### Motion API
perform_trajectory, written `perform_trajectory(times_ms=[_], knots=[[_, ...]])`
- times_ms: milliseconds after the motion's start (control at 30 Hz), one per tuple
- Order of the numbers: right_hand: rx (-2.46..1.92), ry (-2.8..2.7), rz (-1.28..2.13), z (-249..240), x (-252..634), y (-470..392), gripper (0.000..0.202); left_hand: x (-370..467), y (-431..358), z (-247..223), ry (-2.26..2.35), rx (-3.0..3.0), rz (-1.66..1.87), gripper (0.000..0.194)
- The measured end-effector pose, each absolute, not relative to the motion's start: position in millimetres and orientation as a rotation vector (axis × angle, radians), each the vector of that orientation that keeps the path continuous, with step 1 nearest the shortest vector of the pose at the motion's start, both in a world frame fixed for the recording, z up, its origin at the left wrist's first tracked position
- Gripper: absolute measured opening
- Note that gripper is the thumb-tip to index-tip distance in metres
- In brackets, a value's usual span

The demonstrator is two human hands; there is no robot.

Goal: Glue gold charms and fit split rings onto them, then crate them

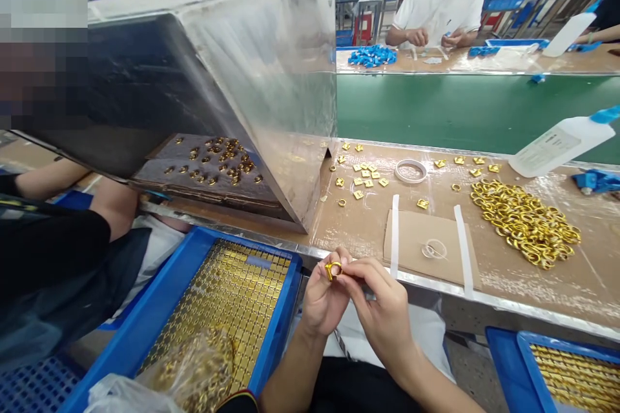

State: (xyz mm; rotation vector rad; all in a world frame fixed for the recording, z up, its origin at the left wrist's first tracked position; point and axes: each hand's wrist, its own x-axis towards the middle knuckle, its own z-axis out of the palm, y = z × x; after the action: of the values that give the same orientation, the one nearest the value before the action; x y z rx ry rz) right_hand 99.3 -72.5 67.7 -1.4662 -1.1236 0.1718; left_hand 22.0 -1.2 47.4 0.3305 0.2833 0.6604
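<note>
Pinches a gold ring [335, 268] at the fingertips, in front of the body and, in view, right at the near edge of the table [358, 219]. Sits between the two hands, touching both: to the right of the left fingertips, to the left of the right ones, nearer to neither. Shows the hole on the right and a flat part on the left, against the left fingers; has no clear long axis. Cannot tell whether hoop and flat part make one piece or two.

Closes the left hand [323, 304] in a small pinch, thumb and finger no wider apart than the flat part between them. Sets the thumb and forefinger of the right hand [382, 297] nearly together on the hoop's right side; partly hides the contact there, so cannot tell how firmly.

Just beyond the hands, to the right, has a cardboard pad [409, 232] under two white strips [395, 232]. Farther out, shows loose squares [368, 175] and a tape roll [411, 180] ahead, then a heap of rings [526, 222] well to the right, near a bottle [552, 147] that appears tilted. To the left, shows a metal hood [290, 77] on the table and, lower down, a blue tray [289, 297] of gold pieces with a clear bag [194, 361] on top.
</note>
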Motion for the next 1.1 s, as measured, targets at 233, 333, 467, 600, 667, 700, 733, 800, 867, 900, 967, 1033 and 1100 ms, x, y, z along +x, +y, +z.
perform_trajectory(times_ms=[233, 333, 467, 600, 667, 700, 733, 800, 867, 900, 967, 1033, 1100], knots=[[-1.47, -1.141, 0.153, 64, 98, -70, 0.015, 23, -2, 50, 0.375, 0.174, 0.617, 0.03], [-1.47, -1.156, 0.143, 62, 99, -69, 0.015, 22, -3, 49, 0.412, 0.139, 0.614, 0.032], [-1.478, -1.155, 0.114, 60, 98, -67, 0.015, 20, -3, 47, 0.465, 0.112, 0.629, 0.028], [-1.473, -1.15, 0.137, 59, 98, -66, 0.015, 19, -2, 47, 0.427, 0.141, 0.605, 0.032], [-1.451, -1.161, 0.169, 59, 100, -65, 0.014, 17, 0, 47, 0.389, 0.184, 0.608, 0.034], [-1.436, -1.17, 0.187, 60, 101, -64, 0.013, 16, 1, 47, 0.378, 0.213, 0.619, 0.035], [-1.423, -1.178, 0.205, 61, 101, -64, 0.013, 15, 2, 48, 0.372, 0.247, 0.633, 0.036], [-1.409, -1.191, 0.235, 64, 103, -64, 0.01, 14, 5, 49, 0.369, 0.32, 0.656, 0.039], [-1.411, -1.197, 0.251, 68, 104, -64, 0.009, 13, 7, 51, 0.369, 0.381, 0.669, 0.043], [-1.412, -1.198, 0.255, 70, 104, -64, 0.009, 12, 7, 52, 0.367, 0.403, 0.67, 0.044], [-1.409, -1.198, 0.251, 73, 103, -65, 0.011, 12, 8, 53, 0.365, 0.429, 0.665, 0.045], [-1.412, -1.198, 0.237, 76, 102, -65, 0.011, 12, 8, 53, 0.362, 0.441, 0.66, 0.046], [-1.424, -1.208, 0.21, 77, 100, -66, 0.01, 12, 7, 52, 0.351, 0.446, 0.659, 0.046]])
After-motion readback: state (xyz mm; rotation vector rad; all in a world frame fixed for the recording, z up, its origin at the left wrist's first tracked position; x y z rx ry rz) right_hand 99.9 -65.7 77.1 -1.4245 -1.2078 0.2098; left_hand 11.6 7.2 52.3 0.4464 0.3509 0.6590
